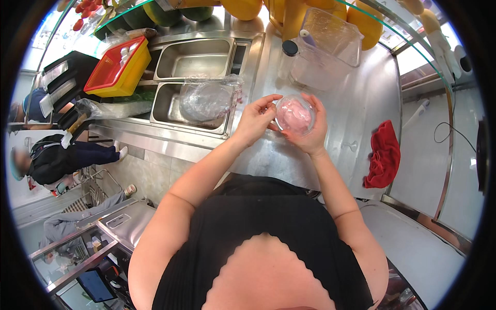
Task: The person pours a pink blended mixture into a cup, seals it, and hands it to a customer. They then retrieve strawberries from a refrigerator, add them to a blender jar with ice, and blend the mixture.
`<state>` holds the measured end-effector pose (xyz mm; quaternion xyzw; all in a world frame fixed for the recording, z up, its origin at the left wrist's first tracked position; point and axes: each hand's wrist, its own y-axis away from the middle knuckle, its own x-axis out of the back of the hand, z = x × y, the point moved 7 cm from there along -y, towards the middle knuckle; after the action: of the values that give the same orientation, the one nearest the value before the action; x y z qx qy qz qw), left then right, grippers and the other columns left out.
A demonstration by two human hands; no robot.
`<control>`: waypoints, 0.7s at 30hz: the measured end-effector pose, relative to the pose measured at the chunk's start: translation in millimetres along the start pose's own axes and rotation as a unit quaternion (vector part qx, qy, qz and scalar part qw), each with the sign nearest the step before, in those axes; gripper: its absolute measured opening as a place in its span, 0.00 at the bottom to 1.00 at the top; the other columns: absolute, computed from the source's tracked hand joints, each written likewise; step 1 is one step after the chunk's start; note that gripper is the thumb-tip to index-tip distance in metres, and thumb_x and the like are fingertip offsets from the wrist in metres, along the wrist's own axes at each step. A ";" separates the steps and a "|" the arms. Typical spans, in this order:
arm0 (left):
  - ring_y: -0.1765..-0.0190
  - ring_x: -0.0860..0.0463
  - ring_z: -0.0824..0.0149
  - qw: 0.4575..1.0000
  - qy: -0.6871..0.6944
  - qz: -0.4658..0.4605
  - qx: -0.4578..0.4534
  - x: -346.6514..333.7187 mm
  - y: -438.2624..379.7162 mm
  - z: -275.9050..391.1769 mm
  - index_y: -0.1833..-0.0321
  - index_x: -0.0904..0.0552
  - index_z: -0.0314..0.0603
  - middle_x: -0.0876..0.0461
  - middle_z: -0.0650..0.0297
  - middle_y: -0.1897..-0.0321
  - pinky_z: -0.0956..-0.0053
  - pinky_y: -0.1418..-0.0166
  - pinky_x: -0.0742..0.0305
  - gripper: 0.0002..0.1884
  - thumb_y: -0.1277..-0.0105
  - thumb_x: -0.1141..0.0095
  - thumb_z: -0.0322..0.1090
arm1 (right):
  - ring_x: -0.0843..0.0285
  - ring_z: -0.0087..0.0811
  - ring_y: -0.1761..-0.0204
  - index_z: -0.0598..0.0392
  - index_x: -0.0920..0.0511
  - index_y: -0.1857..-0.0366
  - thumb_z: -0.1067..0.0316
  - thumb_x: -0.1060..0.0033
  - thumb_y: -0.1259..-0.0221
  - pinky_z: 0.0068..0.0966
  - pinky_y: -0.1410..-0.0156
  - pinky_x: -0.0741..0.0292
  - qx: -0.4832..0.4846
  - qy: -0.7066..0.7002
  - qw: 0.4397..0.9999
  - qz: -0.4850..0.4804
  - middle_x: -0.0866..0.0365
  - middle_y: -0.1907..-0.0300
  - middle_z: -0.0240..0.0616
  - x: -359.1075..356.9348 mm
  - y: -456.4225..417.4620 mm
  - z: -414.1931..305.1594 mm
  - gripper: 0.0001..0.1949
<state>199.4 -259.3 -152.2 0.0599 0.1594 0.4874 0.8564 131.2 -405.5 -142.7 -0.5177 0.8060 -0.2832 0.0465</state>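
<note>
Over the stainless steel counter (286,159), a round clear plastic container (295,115) with pink contents is held up between both hands. My right hand (312,128) wraps around its right side and underside. On the left side, the fingertips of my left hand (257,118) pinch at its rim. Just left of the hands, a clear plastic bag (209,99) with round clear items inside lies over a steel pan (166,104). What the pink contents are cannot be told. Behind the hands lies a clear pitcher (329,38) with a purple-and-white utensil beside it.
A red cloth (383,157) lies at the counter's right. Red and yellow baskets (120,68) stand left of an upper steel pan (195,58). A black-capped bottle (290,48) and yellow melons (366,23) are at the back. A person (50,159) stands at the far left.
</note>
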 end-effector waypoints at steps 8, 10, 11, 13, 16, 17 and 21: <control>0.70 0.24 0.80 0.995 -0.093 -0.026 0.002 -5.0 -0.7 8.1 0.36 0.26 0.40 0.27 0.71 0.69 0.80 0.66 0.19 0.19 0.29 0.55 0.31 | 0.26 0.42 0.43 0.61 0.38 0.36 0.47 0.16 0.71 0.32 0.38 0.28 -0.020 0.044 0.998 -0.028 0.30 0.39 0.49 4.1 -5.0 -13.5 0.53; 0.71 0.25 0.80 0.994 -0.110 -0.029 0.000 -6.3 -0.9 7.2 0.36 0.26 0.41 0.27 0.71 0.69 0.80 0.66 0.20 0.19 0.28 0.57 0.32 | 0.26 0.40 0.42 0.61 0.39 0.36 0.47 0.16 0.70 0.32 0.38 0.28 0.003 -0.009 1.000 0.005 0.31 0.38 0.48 2.1 3.3 -1.0 0.53; 0.71 0.25 0.80 0.993 -0.113 -0.028 0.000 -7.2 -1.0 7.9 0.35 0.27 0.41 0.27 0.70 0.70 0.81 0.66 0.20 0.19 0.28 0.57 0.32 | 0.27 0.39 0.42 0.61 0.39 0.36 0.47 0.16 0.70 0.31 0.38 0.28 0.014 -0.035 0.999 0.020 0.32 0.38 0.48 1.8 6.3 4.1 0.53; 0.72 0.26 0.80 0.993 -0.113 -0.024 -0.002 -7.9 2.0 6.0 0.35 0.27 0.42 0.27 0.70 0.70 0.81 0.68 0.21 0.19 0.27 0.57 0.32 | 0.27 0.38 0.41 0.62 0.40 0.36 0.47 0.16 0.70 0.31 0.37 0.29 0.011 -0.069 0.997 0.025 0.33 0.37 0.47 -1.9 9.1 11.3 0.54; 0.73 0.27 0.80 0.994 -0.107 -0.024 -0.010 -7.6 0.7 2.1 0.35 0.27 0.42 0.27 0.71 0.69 0.81 0.69 0.22 0.19 0.27 0.57 0.33 | 0.28 0.38 0.41 0.62 0.42 0.35 0.46 0.16 0.70 0.32 0.36 0.30 -0.001 -0.131 0.990 0.045 0.34 0.37 0.47 -7.6 13.7 19.1 0.55; 0.72 0.27 0.80 0.994 -0.107 -0.022 -0.008 -7.5 0.3 1.0 0.35 0.27 0.42 0.27 0.71 0.69 0.81 0.69 0.22 0.19 0.27 0.57 0.33 | 0.28 0.38 0.40 0.62 0.42 0.34 0.45 0.16 0.70 0.32 0.36 0.30 -0.006 -0.152 0.987 0.053 0.34 0.37 0.47 -8.0 14.4 21.0 0.56; 0.65 0.25 0.76 0.964 -0.260 -0.021 -0.056 -5.0 0.7 12.7 0.35 0.26 0.43 0.27 0.68 0.65 0.77 0.62 0.23 0.19 0.28 0.56 0.32 | 0.30 0.42 0.39 0.61 0.45 0.33 0.45 0.17 0.70 0.35 0.35 0.31 -0.010 -0.102 0.994 0.041 0.34 0.37 0.48 -2.8 15.6 14.5 0.57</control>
<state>200.7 -262.5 -139.0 0.1328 -0.0947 0.4455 0.8803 125.3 -404.3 -163.2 -0.5107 0.8205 -0.2186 0.1350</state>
